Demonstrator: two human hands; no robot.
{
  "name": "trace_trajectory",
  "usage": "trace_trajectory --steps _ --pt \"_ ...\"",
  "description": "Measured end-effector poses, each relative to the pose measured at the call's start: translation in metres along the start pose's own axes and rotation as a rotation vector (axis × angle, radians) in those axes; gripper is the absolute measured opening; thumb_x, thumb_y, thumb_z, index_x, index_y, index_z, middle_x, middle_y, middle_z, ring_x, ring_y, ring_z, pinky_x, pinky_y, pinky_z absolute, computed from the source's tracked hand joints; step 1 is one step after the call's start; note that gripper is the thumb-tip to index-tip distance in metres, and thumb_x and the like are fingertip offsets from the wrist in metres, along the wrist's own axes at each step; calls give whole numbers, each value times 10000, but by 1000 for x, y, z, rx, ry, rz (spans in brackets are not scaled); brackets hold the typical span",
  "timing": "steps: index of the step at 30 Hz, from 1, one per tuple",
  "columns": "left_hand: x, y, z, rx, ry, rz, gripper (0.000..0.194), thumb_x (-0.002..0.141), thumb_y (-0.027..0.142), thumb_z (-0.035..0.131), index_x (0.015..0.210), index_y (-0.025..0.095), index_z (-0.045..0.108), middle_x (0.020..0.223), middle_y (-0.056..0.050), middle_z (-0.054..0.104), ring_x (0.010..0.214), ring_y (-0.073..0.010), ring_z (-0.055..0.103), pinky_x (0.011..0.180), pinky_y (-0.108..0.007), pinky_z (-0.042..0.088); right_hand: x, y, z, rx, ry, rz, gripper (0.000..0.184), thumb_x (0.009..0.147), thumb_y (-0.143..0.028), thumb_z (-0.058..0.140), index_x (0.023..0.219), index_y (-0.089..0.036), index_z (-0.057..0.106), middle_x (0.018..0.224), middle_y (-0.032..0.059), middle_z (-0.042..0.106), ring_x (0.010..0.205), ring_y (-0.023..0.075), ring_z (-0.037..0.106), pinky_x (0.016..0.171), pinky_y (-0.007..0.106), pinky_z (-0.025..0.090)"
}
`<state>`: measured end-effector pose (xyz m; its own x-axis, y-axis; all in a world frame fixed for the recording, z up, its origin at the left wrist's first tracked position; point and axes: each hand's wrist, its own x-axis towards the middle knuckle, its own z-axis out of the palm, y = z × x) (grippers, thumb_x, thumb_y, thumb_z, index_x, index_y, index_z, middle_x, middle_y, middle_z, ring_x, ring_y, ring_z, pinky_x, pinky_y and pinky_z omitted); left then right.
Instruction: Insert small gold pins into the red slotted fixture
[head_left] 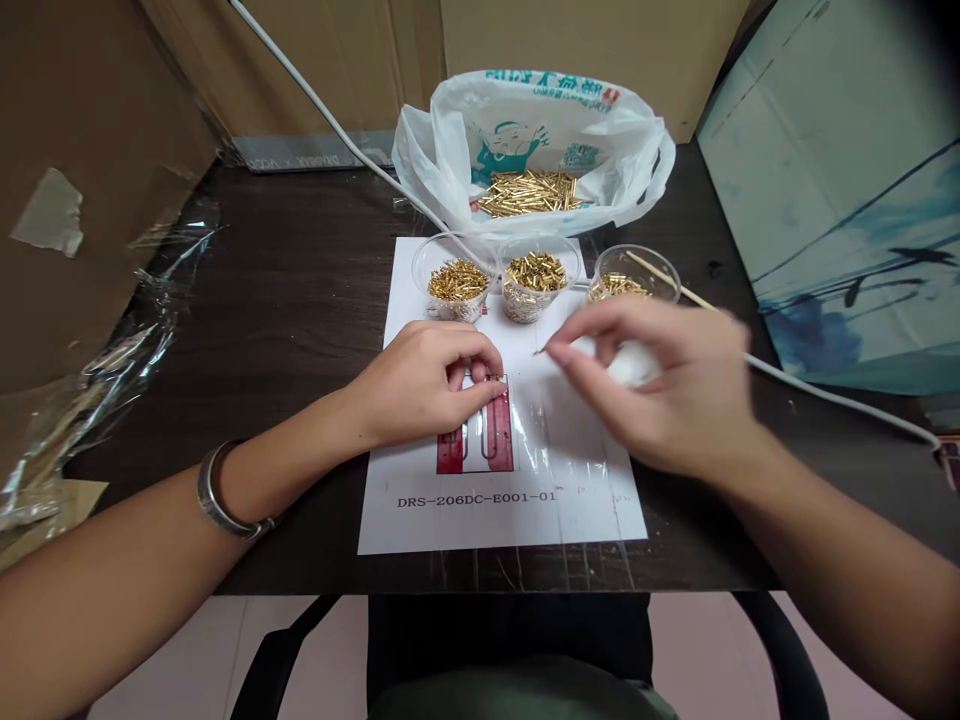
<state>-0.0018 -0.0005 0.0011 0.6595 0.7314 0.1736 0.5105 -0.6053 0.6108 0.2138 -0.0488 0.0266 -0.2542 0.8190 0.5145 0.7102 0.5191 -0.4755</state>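
Note:
Over the printed sheet (577, 510), my left hand (427, 385) is closed, thumb and forefinger pinched above the red picture (499, 435). A tiny piece may be between those fingertips, too small to name. My right hand (667, 385), slightly blurred, pinches a small thin metal pin (538, 351) whose tip points left, towards my left hand. Beyond the hands stand a clear cup of small gold pieces (457, 282), a clear cup of short gold tubes (536, 272), and a third clear cup of gold pieces (619, 286), partly hidden by my right hand.
A white plastic bag (420, 170) at the back holds a heap of long gold pins (532, 192). A thin wooden stick (656, 268) leans in the right cup. A white cable (315, 95) crosses behind the cups. Cardboard walls (585, 40) surround the dark table (300, 260).

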Motion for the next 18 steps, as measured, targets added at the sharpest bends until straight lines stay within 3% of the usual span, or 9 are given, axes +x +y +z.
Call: trace_trajectory --steps 2,5,9,18 --pt "0 -1 1 -12 6 9 59 778 207 697 797 164 732 665 26 636 566 -63 505 570 -191 387 -3 -2 12 124 -144 79 70 835 -250 633 816 -208 686 642 -31 651 539 105 549 568 260 412" --pt "0 -2 2 -22 -3 32 71 798 207 681 816 177 743 692 20 665 600 -75 533 586 -198 397 -3 3 22 185 -248 195 103 837 -280 625 820 -209 698 663 -16 667 577 125 557 593 271 410" --pt "0 -2 3 -53 -9 37 90 820 226 676 825 189 758 711 12 691 619 -87 564 600 -209 409 -1 8 24 197 -278 245 129 831 -306 629 818 -204 707 635 -10 645 578 133 541 592 273 393" --pt "-1 -3 3 -79 -36 77 126 863 230 648 865 190 768 760 -5 711 696 -104 629 648 -216 446 0 8 27 218 -296 214 154 821 -310 636 806 -176 710 630 -13 625 569 111 536 583 251 383"
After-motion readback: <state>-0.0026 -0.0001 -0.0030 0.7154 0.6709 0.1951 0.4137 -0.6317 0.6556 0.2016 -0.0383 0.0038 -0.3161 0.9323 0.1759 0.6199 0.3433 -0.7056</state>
